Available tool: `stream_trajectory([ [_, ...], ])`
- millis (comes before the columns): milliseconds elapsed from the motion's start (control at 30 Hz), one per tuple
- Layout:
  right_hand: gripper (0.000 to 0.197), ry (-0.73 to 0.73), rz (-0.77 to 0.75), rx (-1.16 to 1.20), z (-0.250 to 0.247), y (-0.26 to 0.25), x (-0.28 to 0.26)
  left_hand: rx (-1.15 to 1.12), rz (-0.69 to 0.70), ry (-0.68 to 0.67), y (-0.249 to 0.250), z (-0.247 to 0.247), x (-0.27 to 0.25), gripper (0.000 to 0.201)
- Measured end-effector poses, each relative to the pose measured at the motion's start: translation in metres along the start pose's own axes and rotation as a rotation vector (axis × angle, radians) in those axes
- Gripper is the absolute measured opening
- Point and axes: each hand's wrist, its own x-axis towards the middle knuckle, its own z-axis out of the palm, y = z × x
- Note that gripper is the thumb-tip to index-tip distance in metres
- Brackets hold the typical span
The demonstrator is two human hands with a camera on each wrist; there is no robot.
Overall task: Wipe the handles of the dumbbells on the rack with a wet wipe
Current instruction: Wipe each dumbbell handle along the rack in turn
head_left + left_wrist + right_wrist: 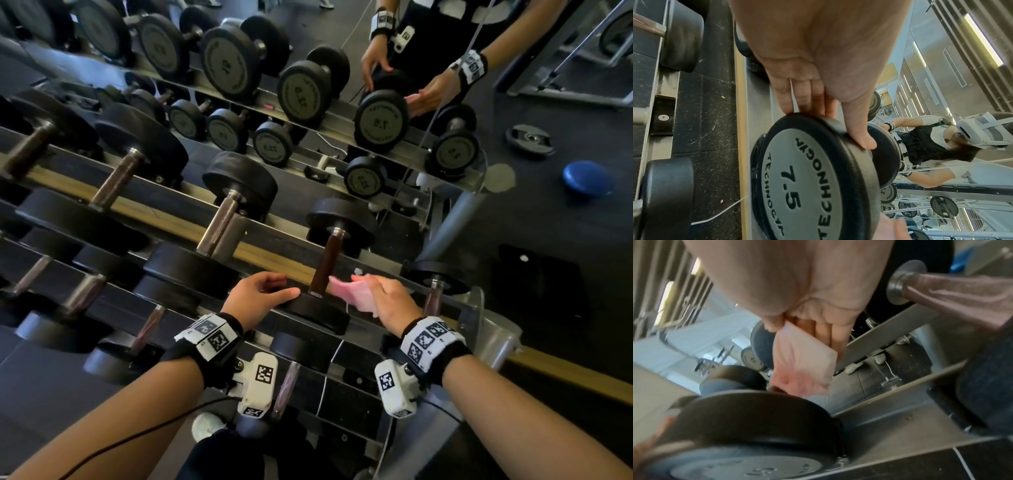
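Note:
A 7.5 dumbbell lies on the top rack rail, its near head [318, 313] [801, 178] [756, 418] toward me and its dark handle [327, 263] running away from me. My left hand [284, 286] [838, 128] grips the rim of that near head, thumb across the edge and fingers over the back. My right hand [363, 284] [801, 331] pinches a folded pink wet wipe [346, 289] [803, 363] just right of the handle's near end. Whether the wipe touches the handle I cannot tell.
Bigger dumbbells [219, 226] fill the rail to the left. A smaller dumbbell [435, 291] [962, 293] sits at the right, by the rack's end plate [479, 308]. A lower tier [287, 383] holds more. A mirror [376, 120] behind reflects the rack and me.

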Motion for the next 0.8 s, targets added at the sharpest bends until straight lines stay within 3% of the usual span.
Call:
stream_trajectory([
  [100, 0.038, 0.115, 0.050, 0.114, 0.006, -0.003, 0.006, 0.005, -0.009, -0.021, 0.001, -0.002, -0.001, 0.050],
  [267, 0.023, 0.106, 0.159, 0.471, 0.022, -0.005, 0.013, 0.027, -0.015, -0.014, -0.001, -0.003, -0.002, 0.055],
  [467, 0.040, 0.133, 0.300, 0.801, 0.039, -0.010, 0.035, 0.022, -0.017, -0.034, -0.006, -0.005, -0.001, 0.073],
  [700, 0.038, 0.107, 0.268, 1.031, 0.050, -0.030, 0.055, 0.030, -0.033, -0.026, -0.006, -0.005, -0.002, 0.077],
  [800, 0.030, 0.079, 0.236, 0.967, 0.052, -0.027, 0.048, 0.045, -0.032, -0.027, -0.004, -0.004, -0.003, 0.073],
])
